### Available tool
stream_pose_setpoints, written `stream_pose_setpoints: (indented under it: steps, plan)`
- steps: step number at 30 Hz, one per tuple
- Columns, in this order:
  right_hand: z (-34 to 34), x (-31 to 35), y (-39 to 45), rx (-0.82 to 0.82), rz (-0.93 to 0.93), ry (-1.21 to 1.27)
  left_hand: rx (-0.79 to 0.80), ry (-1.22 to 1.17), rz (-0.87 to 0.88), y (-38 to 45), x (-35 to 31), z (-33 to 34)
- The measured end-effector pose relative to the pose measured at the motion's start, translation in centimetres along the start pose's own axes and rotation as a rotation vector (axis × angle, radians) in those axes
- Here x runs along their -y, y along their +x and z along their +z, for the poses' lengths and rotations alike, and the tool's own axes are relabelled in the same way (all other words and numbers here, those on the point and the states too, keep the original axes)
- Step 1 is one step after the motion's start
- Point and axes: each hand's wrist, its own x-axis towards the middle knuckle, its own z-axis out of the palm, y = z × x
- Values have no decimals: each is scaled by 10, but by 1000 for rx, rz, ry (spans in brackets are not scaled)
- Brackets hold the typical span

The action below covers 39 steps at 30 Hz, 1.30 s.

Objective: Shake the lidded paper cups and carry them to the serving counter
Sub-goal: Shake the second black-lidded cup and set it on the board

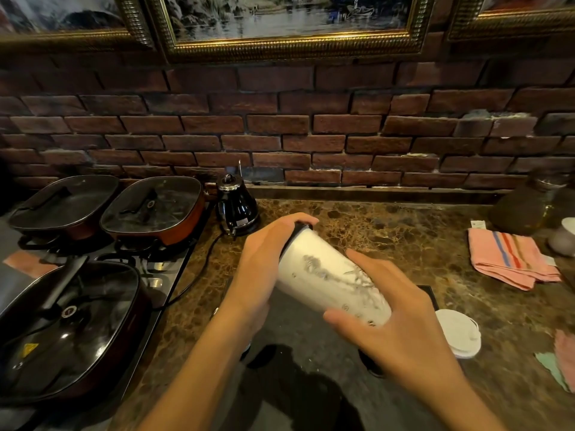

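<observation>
Both hands hold one white paper cup (329, 275) in the air above the brown marble counter (389, 231). Left hand (264, 259) wraps over the cup's black lid (298, 231), fingers curled across the top end. Right hand (398, 312) cups the bottom end, thumb along the near side and fingers curled behind the base. Between them the cup lies steeply tilted, lid end up and to the left, its grey printed pattern smeared by blur.

Under the hands lies a dark mat (295, 353). Just right of it, on the counter, sits a second white lidded cup (457, 331), seen from above. Farther right lies a folded pink striped cloth (510, 259), with a dark glass jar (525, 206) behind it. Left of the hands a black electric kettle (238, 203) stands against the brick wall (280, 119), and three lidded pans (152, 206) rest on the stove (161, 269). Gilt-framed paintings (289, 23) hang above.
</observation>
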Motion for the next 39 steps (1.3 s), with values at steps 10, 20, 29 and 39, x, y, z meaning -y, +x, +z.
stream_pose_setpoints:
  steps: [10, 20, 29, 39]
  plan:
    - [3, 3, -3, 21, -21, -94, -41, 56, -2, 2, 0, 1]
    - [3, 2, -1, 190, 482, 823, 114, 93, 81, -1, 1, -5]
    - [22, 1, -16, -46, -36, -68, 115, 143, 68, 0, -1, -9]
    - [12, 7, -6, -96, 120, 448, 136, -33, -49, -1, 3, -16]
